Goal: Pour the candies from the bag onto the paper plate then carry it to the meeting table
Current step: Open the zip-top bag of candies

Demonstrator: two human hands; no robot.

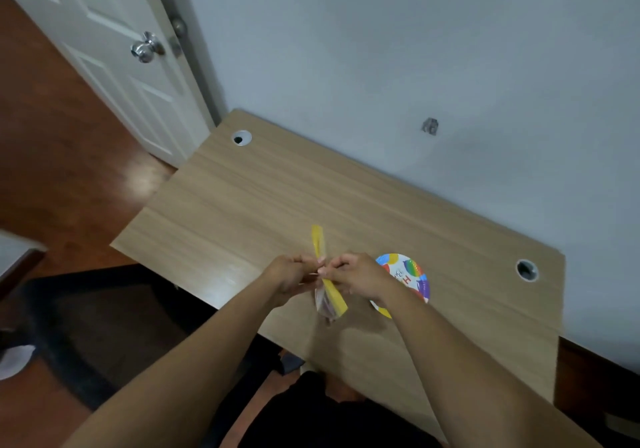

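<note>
A clear candy bag (327, 303) with a yellow zip strip along its top hangs just above the wooden table (259, 198). My left hand (289, 274) and my right hand (353, 274) each pinch one side of the yellow strip near its middle. The strip's far end sticks up past my fingers. The candies show only as a blurred dark mass in the bag's lower part. A colourful paper plate (410, 274) with a birthday print lies flat on the table, right behind my right hand, which covers its left part.
Two round cable holes (241, 138) (527, 269) sit in the table's far corners. A pale wall runs along the table's far side. A white door with a metal knob (147, 47) stands at the left over a reddish wood floor. A dark mat (104, 326) lies under the table's near-left.
</note>
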